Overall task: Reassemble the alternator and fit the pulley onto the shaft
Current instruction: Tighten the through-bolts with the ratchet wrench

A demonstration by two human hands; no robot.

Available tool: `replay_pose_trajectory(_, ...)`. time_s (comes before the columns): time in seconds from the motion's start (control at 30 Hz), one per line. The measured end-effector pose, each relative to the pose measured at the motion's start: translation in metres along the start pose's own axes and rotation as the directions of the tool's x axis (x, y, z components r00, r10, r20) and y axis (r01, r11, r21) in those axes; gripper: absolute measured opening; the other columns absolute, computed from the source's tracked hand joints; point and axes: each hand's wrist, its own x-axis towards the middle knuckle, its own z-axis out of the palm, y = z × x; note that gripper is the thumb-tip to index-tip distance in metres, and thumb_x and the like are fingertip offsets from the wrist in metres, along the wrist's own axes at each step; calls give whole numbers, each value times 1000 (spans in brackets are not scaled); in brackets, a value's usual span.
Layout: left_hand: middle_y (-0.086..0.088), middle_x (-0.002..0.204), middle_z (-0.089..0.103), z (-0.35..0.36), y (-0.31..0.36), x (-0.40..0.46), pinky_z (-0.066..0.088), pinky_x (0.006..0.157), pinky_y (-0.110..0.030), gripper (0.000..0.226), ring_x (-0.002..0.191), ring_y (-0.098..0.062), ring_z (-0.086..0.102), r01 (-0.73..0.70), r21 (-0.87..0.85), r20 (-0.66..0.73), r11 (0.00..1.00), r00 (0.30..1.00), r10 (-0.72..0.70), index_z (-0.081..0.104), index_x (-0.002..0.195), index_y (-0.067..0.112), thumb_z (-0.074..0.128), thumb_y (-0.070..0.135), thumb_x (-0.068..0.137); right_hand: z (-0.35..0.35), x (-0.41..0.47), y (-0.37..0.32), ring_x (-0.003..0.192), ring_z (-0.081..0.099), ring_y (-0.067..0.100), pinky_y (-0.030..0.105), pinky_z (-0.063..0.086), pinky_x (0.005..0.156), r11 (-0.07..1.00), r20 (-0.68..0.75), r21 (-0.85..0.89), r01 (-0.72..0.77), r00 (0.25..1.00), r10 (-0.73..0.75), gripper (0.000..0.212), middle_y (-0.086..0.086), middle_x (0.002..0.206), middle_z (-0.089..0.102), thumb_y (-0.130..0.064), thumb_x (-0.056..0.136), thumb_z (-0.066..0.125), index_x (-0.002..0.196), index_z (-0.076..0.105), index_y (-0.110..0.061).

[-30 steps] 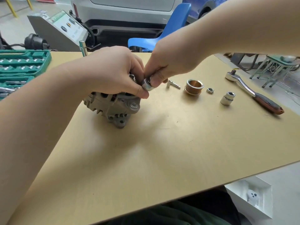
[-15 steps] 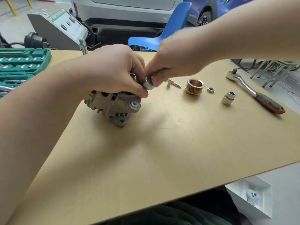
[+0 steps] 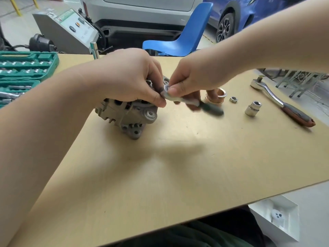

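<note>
Alternator (image 3: 128, 113): I see it on the table (image 3: 178, 166), left of centre.
Left hand (image 3: 128, 81): curled over its top, gripping.
Right hand (image 3: 192, 81): pinching a small metal ring (image 3: 166, 87) at the shaft end.
Pulley (image 3: 216, 97): on the table just behind that hand, beside nut (image 3: 233, 99), socket (image 3: 250, 108), ratchet (image 3: 281, 102).

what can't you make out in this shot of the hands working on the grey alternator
Head view, all of it:
- Top of the grey cast alternator, shaft included: hidden under the left hand.
- Small silver ring-shaped part pinched by the right hand: mostly covered by fingertips, so its type is unclear.
- Blurred grey-green streak below the right hand: motion blur, cannot be identified.
- Copper-coloured grooved pulley: partly hidden behind the right hand's fingers.
- Green socket case: cut off by the left edge.
</note>
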Motion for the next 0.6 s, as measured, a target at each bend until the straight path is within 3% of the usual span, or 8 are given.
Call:
replay_pose_trajectory(0.07,28,100,71,0,-2,0,53,89,-46,17,100,-11,61,-3,11,-1,1000,1000,3,82,78,49,85,63,69,-10,1,-2,71,63,15,31,45,60,808,-119,-577,115,968,-222,55,-15,82,70,-67,96,30,116,66,-31)
replay_pose_trajectory(0.13,28,100,71,0,-1,-2,53,89,-45,15,100,-11,60,-1,8,-5,1000,1000,1,81,77,50,86,63,70,-14,1,-2,70,56,15,31,39,61,640,-112,-755,142,934,-339,59,-16,82,64,-68,92,22,121,63,-37)
replay_pose_trajectory(0.17,27,99,72,0,-1,-2,53,89,-45,17,101,-11,60,8,11,-14,1000,1000,-8,80,75,50,86,65,69,-13,1,1,68,56,11,30,38,60,669,-117,-729,145,937,-331,58,-15,79,64,-68,92,23,118,64,-35)
replay_pose_trajectory(0.27,23,98,73,2,0,0,55,88,-47,27,102,-12,61,47,0,-48,999,998,-47,80,72,45,86,69,61,-1,3,8,65,70,3,24,48,58,993,-69,-96,65,995,-72,48,-6,78,76,-61,102,41,101,68,-22)
replay_pose_trajectory(0.37,21,96,74,1,2,1,56,87,-50,25,102,-13,62,49,-18,-25,999,998,-50,80,71,47,85,69,61,11,3,2,84,80,33,33,59,55,812,166,562,-159,983,77,52,18,90,80,-53,105,46,106,67,-6)
replay_pose_trajectory(0.43,22,96,74,0,2,1,56,87,-51,23,100,-13,62,34,-22,-2,999,999,-34,81,73,48,83,68,62,13,3,-2,84,80,35,33,59,54,778,190,598,-195,977,99,53,19,90,80,-52,105,46,105,67,-4)
replay_pose_trajectory(0.5,25,97,73,0,2,0,54,88,-50,21,100,-13,62,24,-6,3,1000,1000,-24,82,75,47,84,66,65,5,1,-1,75,76,20,26,53,56,988,-4,146,-46,999,47,55,2,82,79,-59,105,41,106,68,-11)
replay_pose_trajectory(0.6,28,100,72,-1,0,0,52,92,-49,16,102,-13,61,12,5,13,1000,1000,-12,80,75,49,85,63,69,-9,-2,-2,72,59,18,31,41,62,722,-137,-678,135,943,-305,57,-9,85,68,-65,95,26,117,64,-28)
